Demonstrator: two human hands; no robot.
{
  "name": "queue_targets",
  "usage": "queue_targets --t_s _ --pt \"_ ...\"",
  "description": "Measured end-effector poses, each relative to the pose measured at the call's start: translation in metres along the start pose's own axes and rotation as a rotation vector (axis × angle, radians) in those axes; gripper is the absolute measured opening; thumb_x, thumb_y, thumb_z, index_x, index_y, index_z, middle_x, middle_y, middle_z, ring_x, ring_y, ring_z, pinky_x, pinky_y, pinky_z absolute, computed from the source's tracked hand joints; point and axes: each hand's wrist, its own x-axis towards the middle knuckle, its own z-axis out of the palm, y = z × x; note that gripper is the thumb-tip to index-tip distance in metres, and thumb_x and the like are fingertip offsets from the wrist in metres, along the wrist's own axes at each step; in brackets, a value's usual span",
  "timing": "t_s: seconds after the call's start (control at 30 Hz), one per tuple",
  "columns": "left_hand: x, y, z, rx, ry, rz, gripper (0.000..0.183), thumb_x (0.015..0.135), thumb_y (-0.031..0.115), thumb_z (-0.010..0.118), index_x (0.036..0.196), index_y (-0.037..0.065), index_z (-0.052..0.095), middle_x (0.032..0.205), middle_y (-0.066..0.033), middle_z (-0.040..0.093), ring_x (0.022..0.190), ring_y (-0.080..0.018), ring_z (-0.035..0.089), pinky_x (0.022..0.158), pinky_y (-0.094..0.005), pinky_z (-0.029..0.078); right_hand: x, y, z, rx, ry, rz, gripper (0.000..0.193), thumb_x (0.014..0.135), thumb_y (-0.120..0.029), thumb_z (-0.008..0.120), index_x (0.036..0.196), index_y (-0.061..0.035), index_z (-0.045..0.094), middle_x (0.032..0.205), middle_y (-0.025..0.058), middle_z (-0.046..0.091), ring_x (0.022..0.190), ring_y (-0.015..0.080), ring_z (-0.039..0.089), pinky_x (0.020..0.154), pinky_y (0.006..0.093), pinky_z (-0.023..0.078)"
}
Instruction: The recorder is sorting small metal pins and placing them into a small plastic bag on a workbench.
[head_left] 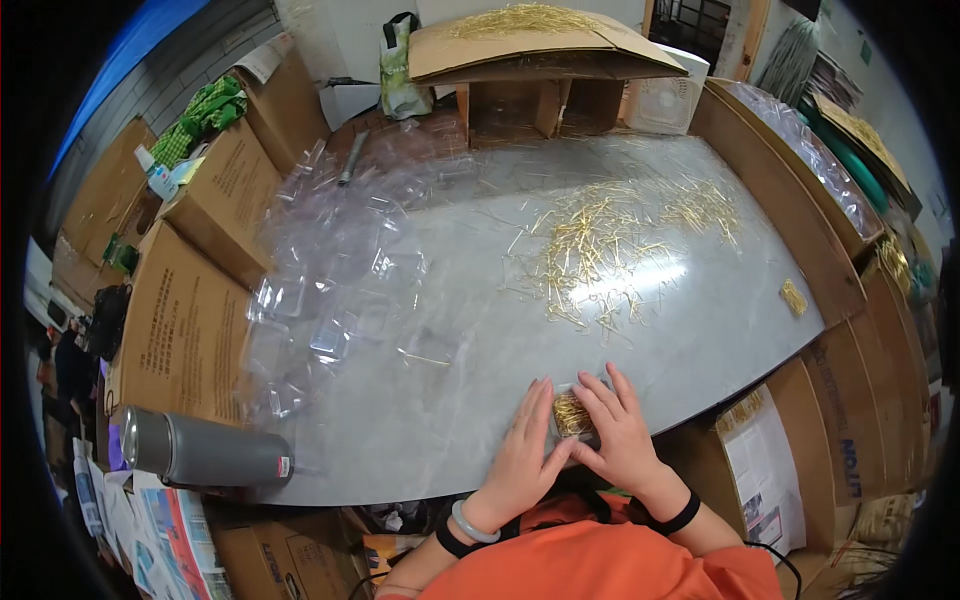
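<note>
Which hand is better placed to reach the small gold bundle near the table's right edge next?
Right, I'd judge: the right hand is nearer the gold bundle, while the left hand would likely have to cross past it. Both surround another cluster of gold pieces.

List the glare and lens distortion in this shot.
Head view: glare whitens a patch of the grey tabletop among the gold-coloured wire pins; head view: glints on the clear plastic boxes make single outlines hard to separate; head view: fisheye distortion bows the tabletop's near edge, and the picture's corners go black.
</note>
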Motion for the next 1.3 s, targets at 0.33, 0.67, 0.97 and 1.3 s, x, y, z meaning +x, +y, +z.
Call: queue_targets --t_s 0.33,0.67,0.97,1.3 --pt "0.012 0.013 0.018 0.373 -0.031 0.018 0.047 0.101 0.008 0.056 0.145 -0.006 0.050 0.152 -0.0231 0.049 0.144 -0.0465 0.040 0.118 -0.0533 0.036 -0.013 0.019 -0.016 0.401 0.015 0.048 0.088 0.087 -0.029 0.078 0.156 0.0036 0.034 0.162 0.0244 0.036 0.153 0.0436 0.029 0.124 0.0572 0.023" --pt "0.007 0.022 0.017 0.451 -0.071 0.026 0.056 0.102 0.023 0.056 0.146 -0.009 0.047 0.154 -0.0268 0.045 0.145 -0.0492 0.038 0.119 -0.0568 0.032 -0.013 0.013 -0.013 -0.072 -0.092 -0.139 0.075 0.090 -0.030 0.072 0.153 -0.0009 0.043 0.160 0.0188 0.041 0.150 0.0379 0.036 0.123 0.0608 0.021" --pt "-0.005 0.010 0.003 0.041 0.063 -0.069 0.078 0.105 0.033 0.051 0.160 -0.010 0.014 0.160 -0.0299 0.036 0.149 -0.0489 0.034 0.122 -0.0489 0.029 -0.018 0.021 -0.011 -0.211 -0.003 -0.050 0.060 0.092 -0.020 0.068 0.146 0.0000 0.051 0.152 0.0177 0.051 0.144 0.0380 0.044 0.122 0.0620 0.023" --pt "0.000 0.018 0.009 0.085 0.058 -0.106 0.072 0.103 0.019 0.052 0.157 -0.013 0.017 0.150 -0.0319 0.049 0.142 -0.0508 0.043 0.118 -0.0493 0.034 -0.059 0.165 -0.083 -0.430 0.245 0.425 0.050 0.098 -0.014 0.062 0.143 0.0049 0.050 0.150 0.0259 0.050 0.142 0.0436 0.045 0.119 0.0522 0.035"
